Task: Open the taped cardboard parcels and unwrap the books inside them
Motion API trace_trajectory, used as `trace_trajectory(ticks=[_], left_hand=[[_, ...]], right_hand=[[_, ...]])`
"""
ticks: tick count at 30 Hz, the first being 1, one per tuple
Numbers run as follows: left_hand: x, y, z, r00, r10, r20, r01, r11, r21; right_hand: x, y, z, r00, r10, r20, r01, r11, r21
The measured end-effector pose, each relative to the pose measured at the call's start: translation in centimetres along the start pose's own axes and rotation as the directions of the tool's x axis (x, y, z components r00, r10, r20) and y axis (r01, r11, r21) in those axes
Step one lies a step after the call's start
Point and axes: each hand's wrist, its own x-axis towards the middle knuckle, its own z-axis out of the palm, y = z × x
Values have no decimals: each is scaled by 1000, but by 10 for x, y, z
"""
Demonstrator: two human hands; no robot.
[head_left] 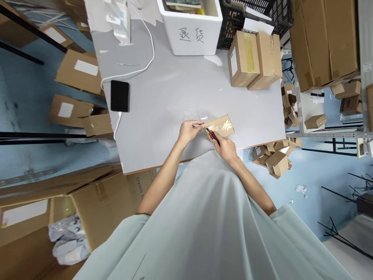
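A small taped cardboard box lies near the front edge of the grey table. My left hand is closed in a pinch at the box's left end, on what looks like clear tape or film. My right hand is wrapped round a red and black cutter whose tip touches the box's near left corner.
A black device with a white cable lies at the table's left. A white foam bin stands at the back, two sealed cartons to its right. Cardboard boxes crowd the floor on both sides; an open carton sits front left.
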Motion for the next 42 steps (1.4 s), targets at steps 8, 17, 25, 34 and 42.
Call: trace_trajectory(ticks=[8, 17, 25, 34, 42], left_hand=[[3, -1, 7, 1000, 2, -9, -1, 999, 46], [-12, 12, 19, 989, 83, -122, -59, 980, 188], [-29, 18, 23, 976, 148, -163, -100, 958, 269], [-27, 19, 20, 981, 130, -144, -85, 956, 281], [-30, 23, 23, 969, 122, -214, -53, 952, 302]], right_hand=[[-4, -35, 1, 996, 88, 9, -85, 976, -200], [-6, -58, -3, 990, 130, 46, -109, 942, -316], [-37, -56, -6, 978, 175, 114, -130, 937, -323], [-28, -40, -3, 982, 126, 141, -81, 953, -290], [-61, -7, -18, 978, 72, 197, -29, 977, -210]])
